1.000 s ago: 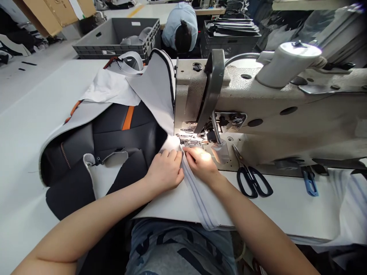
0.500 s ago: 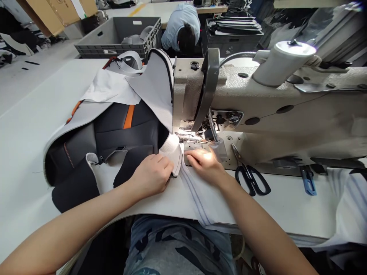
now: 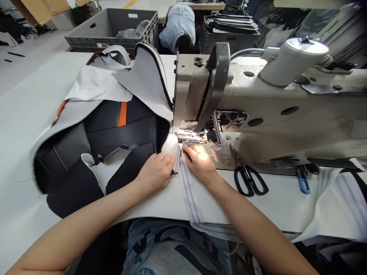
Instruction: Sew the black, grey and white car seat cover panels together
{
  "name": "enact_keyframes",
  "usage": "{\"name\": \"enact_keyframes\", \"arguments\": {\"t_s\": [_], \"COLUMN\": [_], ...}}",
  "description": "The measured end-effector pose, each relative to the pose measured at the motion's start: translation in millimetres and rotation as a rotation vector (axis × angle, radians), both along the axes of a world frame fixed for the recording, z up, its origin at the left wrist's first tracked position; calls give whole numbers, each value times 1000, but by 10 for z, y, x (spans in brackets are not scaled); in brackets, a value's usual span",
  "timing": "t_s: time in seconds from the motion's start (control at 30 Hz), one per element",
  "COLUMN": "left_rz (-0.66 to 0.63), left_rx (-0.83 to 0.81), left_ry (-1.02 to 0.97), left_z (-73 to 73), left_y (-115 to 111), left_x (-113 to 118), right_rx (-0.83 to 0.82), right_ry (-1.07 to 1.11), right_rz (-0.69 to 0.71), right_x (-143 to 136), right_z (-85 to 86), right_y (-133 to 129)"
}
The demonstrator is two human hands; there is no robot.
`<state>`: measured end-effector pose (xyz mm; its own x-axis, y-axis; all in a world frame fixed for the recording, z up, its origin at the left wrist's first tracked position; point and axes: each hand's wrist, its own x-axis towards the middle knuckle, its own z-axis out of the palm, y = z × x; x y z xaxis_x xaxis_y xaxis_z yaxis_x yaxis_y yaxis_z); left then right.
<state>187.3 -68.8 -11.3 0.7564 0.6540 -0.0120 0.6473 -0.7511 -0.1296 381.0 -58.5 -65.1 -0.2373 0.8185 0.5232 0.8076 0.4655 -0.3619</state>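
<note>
A black and light-grey sewn cover (image 3: 123,131) with an orange strip, probably a seat cover, lies left of the sewing machine (image 3: 189,88). Its pale edge runs under the lit needle area. My left hand (image 3: 156,172) is closed on that edge, just in front of the presser foot. A white strip with blue-grey lines (image 3: 189,194) comes up from the table's front edge to the needle. Close by the needle, my right hand (image 3: 199,162) has its fingers curled against the strip's upper end, thumb and fingertips partly hidden.
Black-handled scissors (image 3: 249,177) lie right of my right hand, with a blue thread snipper (image 3: 303,179) farther right. More white striped material (image 3: 341,202) hangs at the right edge. Behind the table are a grey crate (image 3: 111,30), a stacked dark bin (image 3: 231,32) and a bent-over person (image 3: 180,25).
My right hand's fingers have shifted left and curled in at the white strip. My left hand stays on the cover's edge. The camera view has shifted slightly.
</note>
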Motion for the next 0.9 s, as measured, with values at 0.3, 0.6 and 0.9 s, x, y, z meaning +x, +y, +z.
{"name": "enact_keyframes", "arguments": {"t_s": [0.3,0.6,0.9], "left_rz": [33,42,77], "left_rx": [8,25,24], "left_ry": [-113,-208,-209], "left_z": [-100,-188,-183], "left_y": [92,448,495], "left_x": [11,47,99], "right_rx": [117,39,30], "right_ry": [-71,-109,-136], "right_rz": [140,115,111], "right_x": [-42,-18,3], "right_z": [107,95,59], "right_y": [-43,-34,-25]}}
